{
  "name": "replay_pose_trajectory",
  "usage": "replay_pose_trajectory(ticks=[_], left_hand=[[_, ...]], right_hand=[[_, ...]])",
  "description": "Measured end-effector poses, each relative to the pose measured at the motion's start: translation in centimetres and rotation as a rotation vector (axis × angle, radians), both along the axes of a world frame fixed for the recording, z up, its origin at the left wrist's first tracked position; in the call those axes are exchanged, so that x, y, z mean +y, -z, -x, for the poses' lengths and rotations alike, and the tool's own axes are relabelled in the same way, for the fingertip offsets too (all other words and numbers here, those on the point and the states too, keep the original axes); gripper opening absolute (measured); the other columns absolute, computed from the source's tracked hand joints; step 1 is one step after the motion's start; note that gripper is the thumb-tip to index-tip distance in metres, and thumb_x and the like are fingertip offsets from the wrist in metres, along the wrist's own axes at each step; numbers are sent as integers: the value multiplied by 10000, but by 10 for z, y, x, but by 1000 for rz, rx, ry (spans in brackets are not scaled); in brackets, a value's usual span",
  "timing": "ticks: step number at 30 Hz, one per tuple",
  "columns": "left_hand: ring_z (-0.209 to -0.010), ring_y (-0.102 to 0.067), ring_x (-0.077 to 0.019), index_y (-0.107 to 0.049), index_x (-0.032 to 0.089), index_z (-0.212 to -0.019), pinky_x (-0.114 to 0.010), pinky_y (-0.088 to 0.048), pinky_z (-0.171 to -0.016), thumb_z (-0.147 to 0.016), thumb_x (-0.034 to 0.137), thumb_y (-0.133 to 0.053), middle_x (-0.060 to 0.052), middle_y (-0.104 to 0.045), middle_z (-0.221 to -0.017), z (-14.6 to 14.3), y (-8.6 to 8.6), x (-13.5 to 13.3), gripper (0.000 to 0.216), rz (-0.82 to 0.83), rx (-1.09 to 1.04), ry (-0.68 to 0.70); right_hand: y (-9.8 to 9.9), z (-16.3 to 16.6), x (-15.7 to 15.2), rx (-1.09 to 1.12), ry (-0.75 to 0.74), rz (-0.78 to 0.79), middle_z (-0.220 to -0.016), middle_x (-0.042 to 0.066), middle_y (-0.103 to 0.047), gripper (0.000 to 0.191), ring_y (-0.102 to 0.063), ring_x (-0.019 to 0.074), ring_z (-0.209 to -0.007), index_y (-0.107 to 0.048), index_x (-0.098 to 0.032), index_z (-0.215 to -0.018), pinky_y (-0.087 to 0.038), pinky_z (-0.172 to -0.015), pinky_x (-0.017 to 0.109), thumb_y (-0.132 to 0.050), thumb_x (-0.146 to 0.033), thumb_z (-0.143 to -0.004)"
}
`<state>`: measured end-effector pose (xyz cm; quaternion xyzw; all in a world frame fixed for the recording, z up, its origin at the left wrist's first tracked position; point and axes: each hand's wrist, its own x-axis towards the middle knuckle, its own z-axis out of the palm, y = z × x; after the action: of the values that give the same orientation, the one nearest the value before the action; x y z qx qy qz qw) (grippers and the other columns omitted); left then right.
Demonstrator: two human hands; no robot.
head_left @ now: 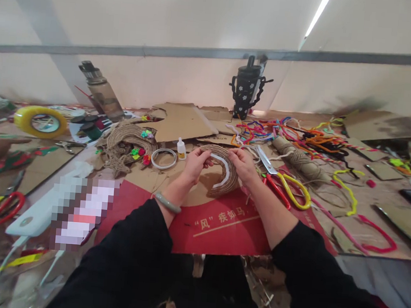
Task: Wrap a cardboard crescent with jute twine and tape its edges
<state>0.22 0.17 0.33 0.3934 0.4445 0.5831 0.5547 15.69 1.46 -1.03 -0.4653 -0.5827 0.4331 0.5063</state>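
Note:
A crescent-shaped piece wrapped in brown twine (232, 183) is held up between my two hands, its open side facing left. A white strip (226, 171) runs along its inner curve. My left hand (197, 164) pinches the upper left end near the strip's end. At the upper right of the curve, my right hand (242, 165) grips the wrapped edge, fingers closed. Below the piece lies a red printed sheet (228, 231). A small white glue bottle (181, 149) and a tape ring (164, 159) stand left of my left hand.
Scissors with red and yellow handles (293, 189) and a twine roll (302, 162) lie right. Coloured pipe cleaners (299, 135) spread behind them. Left are a twine-wrapped wreath (128, 141), a yellow tape roll (40, 122) and a white power bank (40, 212). A black tumbler (246, 91) stands behind.

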Motion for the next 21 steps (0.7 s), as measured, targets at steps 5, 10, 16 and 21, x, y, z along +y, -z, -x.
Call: replay_pose_trajectory(ticks=[5, 10, 16, 21], left_hand=[[-468, -549, -53, -552, 159, -752, -187, -325, -476, -779, 289, -649, 43, -602, -605, 3, 1, 0, 164, 18, -15, -3], [-480, -557, -62, -532, 156, -708, -185, -341, -488, -804, 267, -655, 40, -575, -554, 2, 0, -3, 191, 51, -57, 37], [-466, -545, -53, -545, 155, -698, -179, -365, -497, -768, 286, -726, 52, -558, -544, 4, -4, -6, 234, 98, -116, 100], [-487, -579, -61, -565, 155, -725, -175, -370, -482, -739, 369, -757, 35, -604, -605, 7, -4, -4, 288, 133, -143, 116]], right_hand=[[-5, 2, -7, -24, -11, 29, -689, -9, -606, 382, -500, 132, -603, -611, -202, -812, -405, -557, 271, -646, -557, -677], [-3, -1, -6, -14, 23, 37, -681, -18, -585, 360, -485, 128, -593, -601, -214, -794, -401, -553, 271, -641, -556, -689], [-5, -5, -6, -14, 45, 35, -676, -21, -564, 354, -465, 124, -590, -598, -216, -781, -381, -527, 261, -637, -559, -701], [-9, -6, -8, -34, 70, 6, -673, -15, -579, 323, -470, 121, -593, -617, -200, -788, -388, -559, 270, -639, -512, -706]])
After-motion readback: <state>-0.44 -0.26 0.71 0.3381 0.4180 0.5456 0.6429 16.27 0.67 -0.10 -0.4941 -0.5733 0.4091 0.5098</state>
